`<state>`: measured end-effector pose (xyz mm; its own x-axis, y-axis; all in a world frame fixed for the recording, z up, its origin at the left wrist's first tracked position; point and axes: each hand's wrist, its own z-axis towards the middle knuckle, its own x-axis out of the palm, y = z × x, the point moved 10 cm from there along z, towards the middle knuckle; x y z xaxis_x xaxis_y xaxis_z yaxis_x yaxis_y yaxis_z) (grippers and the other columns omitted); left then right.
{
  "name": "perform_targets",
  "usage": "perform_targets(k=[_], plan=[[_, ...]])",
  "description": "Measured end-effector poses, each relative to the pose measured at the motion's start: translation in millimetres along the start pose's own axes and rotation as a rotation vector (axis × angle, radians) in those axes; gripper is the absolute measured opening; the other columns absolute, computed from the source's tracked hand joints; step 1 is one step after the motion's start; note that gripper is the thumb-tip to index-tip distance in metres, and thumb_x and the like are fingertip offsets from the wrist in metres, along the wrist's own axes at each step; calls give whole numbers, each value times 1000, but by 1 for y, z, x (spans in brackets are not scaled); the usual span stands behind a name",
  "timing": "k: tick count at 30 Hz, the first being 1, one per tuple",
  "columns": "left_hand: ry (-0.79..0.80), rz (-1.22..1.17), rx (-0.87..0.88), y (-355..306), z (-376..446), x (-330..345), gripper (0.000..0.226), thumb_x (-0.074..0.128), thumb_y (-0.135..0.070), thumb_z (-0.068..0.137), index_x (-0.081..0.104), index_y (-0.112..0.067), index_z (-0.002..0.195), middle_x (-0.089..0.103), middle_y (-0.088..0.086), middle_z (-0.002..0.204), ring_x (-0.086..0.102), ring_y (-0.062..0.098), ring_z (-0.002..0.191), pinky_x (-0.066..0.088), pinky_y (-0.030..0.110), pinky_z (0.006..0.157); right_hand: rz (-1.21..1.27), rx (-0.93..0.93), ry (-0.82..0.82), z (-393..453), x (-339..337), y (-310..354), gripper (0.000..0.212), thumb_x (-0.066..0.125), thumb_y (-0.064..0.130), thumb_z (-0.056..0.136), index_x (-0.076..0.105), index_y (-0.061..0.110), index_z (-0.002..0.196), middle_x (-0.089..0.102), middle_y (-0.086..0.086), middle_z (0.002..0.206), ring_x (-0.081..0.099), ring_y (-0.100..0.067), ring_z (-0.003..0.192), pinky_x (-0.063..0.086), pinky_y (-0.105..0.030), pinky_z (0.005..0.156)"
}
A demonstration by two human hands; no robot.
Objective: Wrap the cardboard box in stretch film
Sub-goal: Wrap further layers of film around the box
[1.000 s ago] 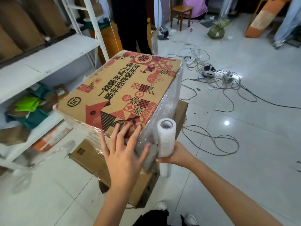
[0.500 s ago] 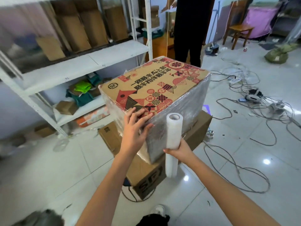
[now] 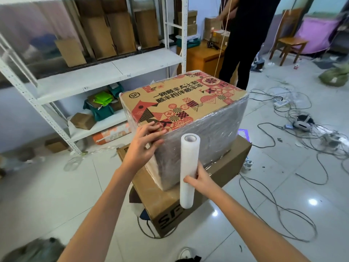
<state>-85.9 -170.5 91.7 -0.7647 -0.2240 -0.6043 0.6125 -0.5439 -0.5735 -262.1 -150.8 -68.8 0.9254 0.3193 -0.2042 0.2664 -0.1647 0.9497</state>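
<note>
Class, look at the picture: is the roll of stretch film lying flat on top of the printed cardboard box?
No: the right hand holds the roll of stretch film upright beside the cardboard box, off its top.

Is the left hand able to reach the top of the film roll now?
Probably yes. The left hand rests on the box corner beside the film roll, with nothing between them.

Matt printed cardboard box (image 3: 181,103) w/ glossy crinkled film (image 3: 207,140) wrap
</note>
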Motion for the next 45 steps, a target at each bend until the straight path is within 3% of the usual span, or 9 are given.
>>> perform_targets(k=[3,7,13,19,25,28,32,41,45], plan=[[-1,-35,-18,3,-2,-1,39,55,-37,88,58,-22,123,52,-11,121,40,15,128,41,49,102,-12,16,1,6,-9,-2,55,75,13,78,43,23,122,56,6,115,55,-11,110,48,-25,88],[-33,-100,-59,6,-8,2,37,56,-36,87,60,-22,122,48,-21,123,39,14,131,35,38,107,-64,1,-51,11,-31,3,59,85,15,67,48,27,112,59,14,104,58,-2,97,49,-18,73],[-78,-160,-47,4,-17,2,33,61,-30,86,64,-18,116,56,-6,119,42,17,130,34,23,107,-123,-48,-170,25,-51,10,59,87,12,63,49,24,106,59,13,95,58,0,88,48,-15,69],[-137,-188,-55,0,-21,0,25,65,-29,84,69,-21,107,56,-8,116,44,17,128,37,38,105,-148,-55,-240,31,-55,1,91,93,29,53,38,23,126,56,7,112,55,-12,106,49,-36,89],[-236,-102,-140,-1,-22,4,19,68,-36,79,68,-20,89,53,-12,108,47,14,122,37,22,102,-156,-40,-10,25,-43,1,75,83,14,70,34,29,124,51,13,110,52,-5,105,46,-26,90],[-280,-147,-165,2,-25,3,16,68,-35,80,67,-21,86,51,-28,109,48,14,122,38,28,102,-211,-19,112,20,-42,-9,59,81,19,73,45,35,115,56,13,112,54,-12,111,49,-28,90],[-347,-252,-255,6,-27,3,14,71,-33,76,69,-19,78,55,-25,105,50,14,119,41,35,100,-240,-2,169,25,-51,-10,59,88,26,63,52,34,108,62,7,109,58,-14,109,53,-38,92],[-428,-273,-329,1,-28,-1,20,76,-21,70,70,-2,73,59,3,97,56,6,108,44,16,88,-494,-71,-278,29,-96,17,78,77,69,49,52,29,111,65,0,106,62,-24,100,54,-42,81],[-401,-234,-365,2,-26,3,23,82,-14,67,64,0,74,54,2,101,53,3,110,45,14,88,-504,-50,-294,34,-94,17,88,81,61,54,43,16,120,59,-9,111,59,-30,103,53,-45,80]])
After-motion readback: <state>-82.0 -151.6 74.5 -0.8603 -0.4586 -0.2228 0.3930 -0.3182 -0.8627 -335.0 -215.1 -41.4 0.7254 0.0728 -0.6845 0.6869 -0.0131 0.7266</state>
